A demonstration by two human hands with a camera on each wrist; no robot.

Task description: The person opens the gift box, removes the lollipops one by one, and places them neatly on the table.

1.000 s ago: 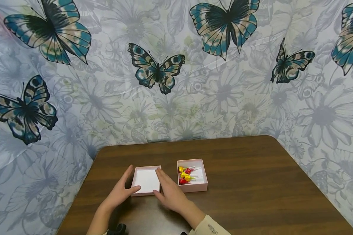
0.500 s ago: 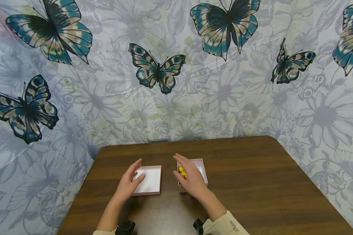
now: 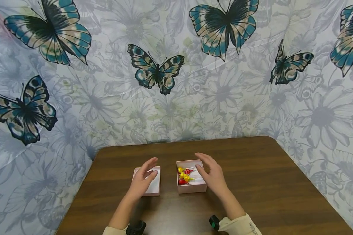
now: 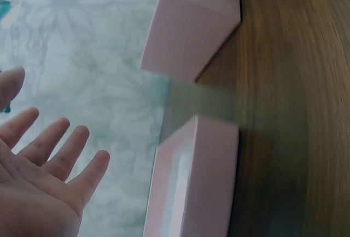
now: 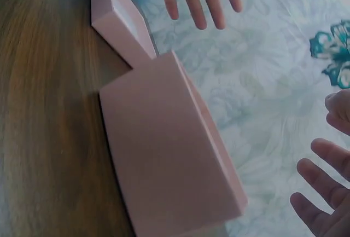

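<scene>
In the head view my left hand (image 3: 141,181) hovers over the shallow pink lid (image 3: 156,186), fingers extended and holding nothing. My right hand (image 3: 214,174) is raised at the right edge of the deeper pink box (image 3: 193,188), also empty. Inside that box, red and yellow wrapped lollipops (image 3: 184,176) lie toward its left side. The left wrist view shows my left hand (image 4: 46,177) with spread fingers, apart from the lid (image 4: 210,177). In the right wrist view my right hand (image 5: 328,188) is apart from the box (image 5: 164,149), its fingers loosely spread.
The lid and box stand apart on a brown wooden table (image 3: 253,169) with rounded far corners. Behind it hangs a floral cloth (image 3: 223,107) printed with teal butterflies. Dark bands circle both wrists.
Both hands have moved to the right. My right hand went from the lid's right side across the box to its right edge, uncovering the lollipops; my left hand now covers part of the lid.
</scene>
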